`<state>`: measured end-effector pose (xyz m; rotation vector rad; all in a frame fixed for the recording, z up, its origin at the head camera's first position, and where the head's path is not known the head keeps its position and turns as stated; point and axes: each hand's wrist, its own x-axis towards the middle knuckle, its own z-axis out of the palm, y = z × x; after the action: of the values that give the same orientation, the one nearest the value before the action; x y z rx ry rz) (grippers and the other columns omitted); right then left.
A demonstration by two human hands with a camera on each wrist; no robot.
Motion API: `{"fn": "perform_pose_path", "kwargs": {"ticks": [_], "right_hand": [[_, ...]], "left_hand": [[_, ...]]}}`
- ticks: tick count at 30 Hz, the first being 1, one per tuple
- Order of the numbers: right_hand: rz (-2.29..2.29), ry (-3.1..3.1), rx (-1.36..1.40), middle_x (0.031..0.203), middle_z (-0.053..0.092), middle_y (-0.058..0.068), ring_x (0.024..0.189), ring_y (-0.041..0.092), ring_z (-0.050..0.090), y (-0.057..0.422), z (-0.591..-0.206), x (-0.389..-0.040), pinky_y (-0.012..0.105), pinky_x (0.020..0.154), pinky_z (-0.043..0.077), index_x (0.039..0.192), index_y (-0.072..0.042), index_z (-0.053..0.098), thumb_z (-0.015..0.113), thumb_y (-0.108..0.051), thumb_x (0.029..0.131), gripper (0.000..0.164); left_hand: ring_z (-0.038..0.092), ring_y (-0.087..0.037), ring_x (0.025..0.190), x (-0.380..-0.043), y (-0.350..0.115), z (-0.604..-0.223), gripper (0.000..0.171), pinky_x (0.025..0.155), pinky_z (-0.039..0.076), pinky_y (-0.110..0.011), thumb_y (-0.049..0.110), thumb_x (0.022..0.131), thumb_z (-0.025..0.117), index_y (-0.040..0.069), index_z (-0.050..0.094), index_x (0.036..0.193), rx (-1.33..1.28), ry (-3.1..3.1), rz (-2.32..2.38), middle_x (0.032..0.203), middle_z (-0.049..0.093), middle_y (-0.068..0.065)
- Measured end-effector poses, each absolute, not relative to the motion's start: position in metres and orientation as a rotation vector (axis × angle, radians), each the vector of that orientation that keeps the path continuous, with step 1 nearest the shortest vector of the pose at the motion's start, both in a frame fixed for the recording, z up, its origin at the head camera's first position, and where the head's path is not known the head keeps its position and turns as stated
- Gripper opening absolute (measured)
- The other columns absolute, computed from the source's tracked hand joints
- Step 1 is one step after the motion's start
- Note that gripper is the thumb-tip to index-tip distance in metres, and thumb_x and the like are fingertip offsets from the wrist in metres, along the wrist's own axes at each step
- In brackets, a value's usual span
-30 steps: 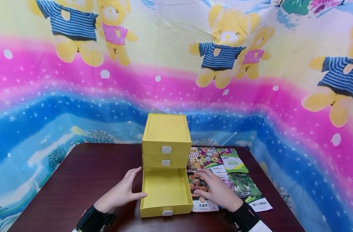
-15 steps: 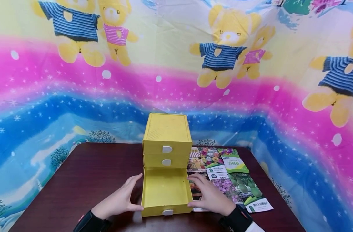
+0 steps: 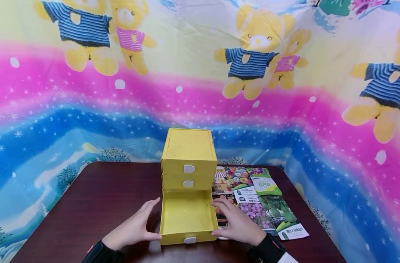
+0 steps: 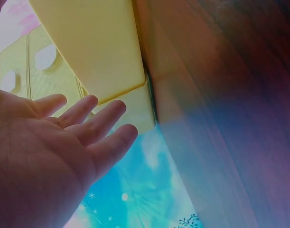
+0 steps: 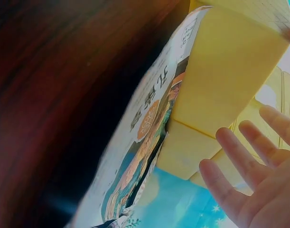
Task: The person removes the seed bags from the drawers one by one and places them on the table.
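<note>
A small yellow drawer cabinet (image 3: 189, 146) stands at the table's middle. Its bottom drawer (image 3: 188, 213) is pulled out and has nothing in it. My left hand (image 3: 134, 228) is at the drawer's left side, thumb near the front corner; the left wrist view shows its fingers extended beside the yellow wall. On the opposite side is my right hand (image 3: 239, 223), thumb at the front right corner, fingers spread along the side. Whether the thumbs press the drawer, I cannot tell. Partly covered by the right hand lies an orange-flower seed packet (image 5: 147, 118), against the drawer's side.
Several more seed packets lie right of the cabinet, among them a green-and-white one (image 3: 265, 182), a purple-flower one (image 3: 255, 213) and one with green fruit (image 3: 279, 210). The dark wooden table (image 3: 114, 193) extends left. A printed bear curtain (image 3: 187, 98) hangs behind.
My right hand has moved left and slightly down to the drawer's side. The left hand has lowered slightly towards the front left corner. Over the last half second both have stayed nearly still.
</note>
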<state>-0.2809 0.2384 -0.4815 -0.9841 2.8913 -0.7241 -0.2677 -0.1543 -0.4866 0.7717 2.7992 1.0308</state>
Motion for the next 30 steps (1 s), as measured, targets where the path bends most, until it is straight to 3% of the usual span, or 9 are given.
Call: {"fn": "perform_pose_path", "kwargs": {"ticks": [12,21,30], "right_hand": [[-0.71,2.939,-0.989,0.157,0.041,-0.007,0.133,0.018,0.056,0.232,-0.482,-0.285,0.039,0.105,0.051,0.156,-0.035,0.037,0.066,-0.071,0.088,0.083],[-0.684,3.021,-0.951,0.156,0.043,-0.006,0.136,0.019,0.054,0.23,-0.485,-0.293,0.04,0.107,0.051,0.154,-0.023,0.042,0.065,-0.074,0.086,0.088],[-0.738,3.045,-0.918,0.153,0.048,-0.001,0.122,0.022,0.063,0.23,-0.485,-0.303,0.041,0.095,0.057,0.153,-0.017,0.044,0.067,-0.077,0.082,0.095]], "left_hand": [[0.045,-0.043,0.142,-0.273,-0.157,-0.488,0.116,0.101,0.052,-0.054,0.057,0.079,0.085,0.005,0.023,0.163,0.732,2.823,1.055,0.158,0.035,-0.025],[0.044,-0.042,0.143,-0.281,-0.157,-0.49,0.114,0.104,0.05,-0.056,0.056,0.079,0.085,0.004,0.025,0.162,0.703,2.845,1.079,0.159,0.035,-0.025],[0.045,-0.042,0.143,-0.288,-0.156,-0.491,0.114,0.105,0.049,-0.054,0.052,0.079,0.087,0.005,0.026,0.162,0.659,2.845,1.108,0.159,0.035,-0.024]]}}
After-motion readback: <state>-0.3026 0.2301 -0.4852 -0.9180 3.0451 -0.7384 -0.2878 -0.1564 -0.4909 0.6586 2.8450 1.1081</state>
